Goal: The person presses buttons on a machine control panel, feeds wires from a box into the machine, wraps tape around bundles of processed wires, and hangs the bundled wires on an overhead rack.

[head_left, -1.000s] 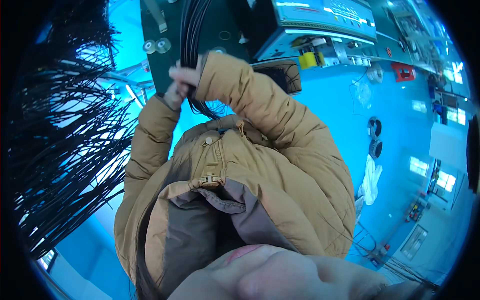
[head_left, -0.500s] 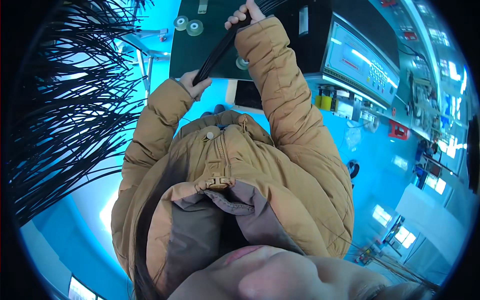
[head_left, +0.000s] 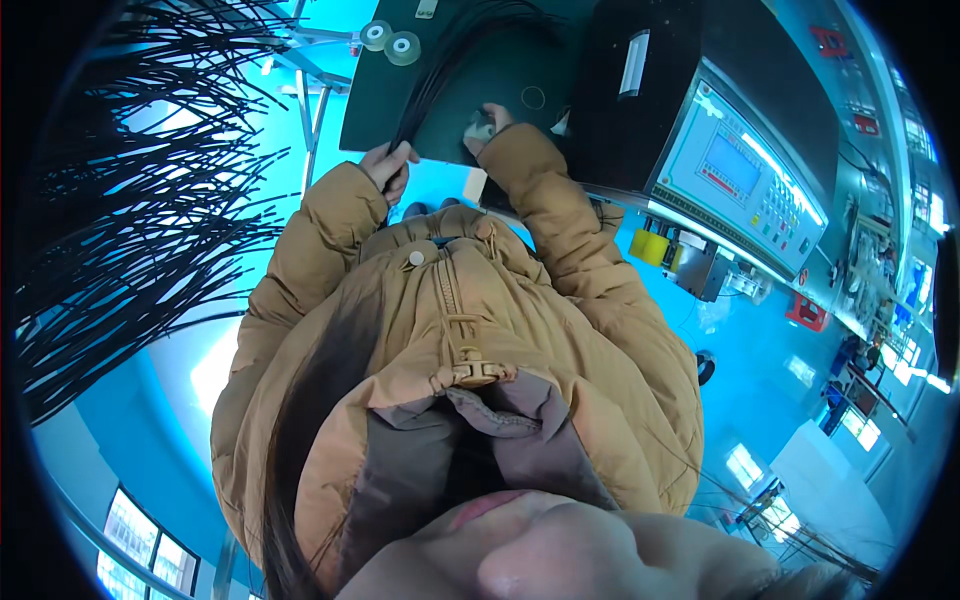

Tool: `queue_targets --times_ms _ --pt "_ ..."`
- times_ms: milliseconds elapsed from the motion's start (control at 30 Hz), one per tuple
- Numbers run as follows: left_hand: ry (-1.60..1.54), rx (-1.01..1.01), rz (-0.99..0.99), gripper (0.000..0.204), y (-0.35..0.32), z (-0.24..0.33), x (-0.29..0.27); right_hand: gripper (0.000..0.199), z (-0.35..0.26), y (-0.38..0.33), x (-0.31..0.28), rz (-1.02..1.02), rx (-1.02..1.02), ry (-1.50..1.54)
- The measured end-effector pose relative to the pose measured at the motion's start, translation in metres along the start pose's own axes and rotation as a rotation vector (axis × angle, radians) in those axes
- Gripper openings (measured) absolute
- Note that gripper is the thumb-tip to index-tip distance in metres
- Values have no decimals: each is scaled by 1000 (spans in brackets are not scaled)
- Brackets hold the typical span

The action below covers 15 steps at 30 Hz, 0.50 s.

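Before us spreads the dark green table [head_left: 375, 115], its near edge just ahead of the body, with a boxy machine [head_left: 720, 130] standing toward its right side.

Across the tabletop lies a bundle of thin black cables [head_left: 424, 92]. It runs away from the near left edge, then curves to the right and fans out loosely at its far end. We judge each strand light and springy, the whole bundle moderately heavy, smooth-skinned and apt to slide or splay, though hardly fragile. We would take hold close to the near end, where the strands draw together, and squeeze all round so that none slips out.

That is where our left hand [head_left: 388, 168] is: at the table's edge, fingers folded closed over the gathered end, thumb laid along the top.

Our right hand [head_left: 496, 118] is near it over the table, half curled, fingers and thumb bent round a small pale roll [head_left: 480, 130]. We cannot tell whether the roll is clear of the tabletop.

The roll looks light, firm and slick-sided; we would pinch it by its outer rim, leaving its flat faces free. Two similar rolls [head_left: 403, 48] sit well apart from it, by the table's left edge.
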<state>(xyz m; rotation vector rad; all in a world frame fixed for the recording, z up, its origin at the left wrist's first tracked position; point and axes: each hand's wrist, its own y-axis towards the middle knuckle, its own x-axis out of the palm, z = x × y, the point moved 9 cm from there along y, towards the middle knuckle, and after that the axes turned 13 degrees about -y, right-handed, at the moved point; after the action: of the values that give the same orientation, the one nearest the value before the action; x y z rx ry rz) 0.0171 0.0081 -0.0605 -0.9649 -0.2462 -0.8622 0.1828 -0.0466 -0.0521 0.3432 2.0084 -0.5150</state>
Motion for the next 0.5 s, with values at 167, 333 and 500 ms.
queue_targets --times_ms 167,333,500 --pt "-195 -62 -161 56 -3 10 15 74 -30 10 24 -303 -33 658" --pt "-221 -109 -160 59 -3 8 1 71 -60 13 23 -451 -153 536" --pt "-23 15 -207 38 7 11 -14 64 -68 12 35 -596 -197 392"
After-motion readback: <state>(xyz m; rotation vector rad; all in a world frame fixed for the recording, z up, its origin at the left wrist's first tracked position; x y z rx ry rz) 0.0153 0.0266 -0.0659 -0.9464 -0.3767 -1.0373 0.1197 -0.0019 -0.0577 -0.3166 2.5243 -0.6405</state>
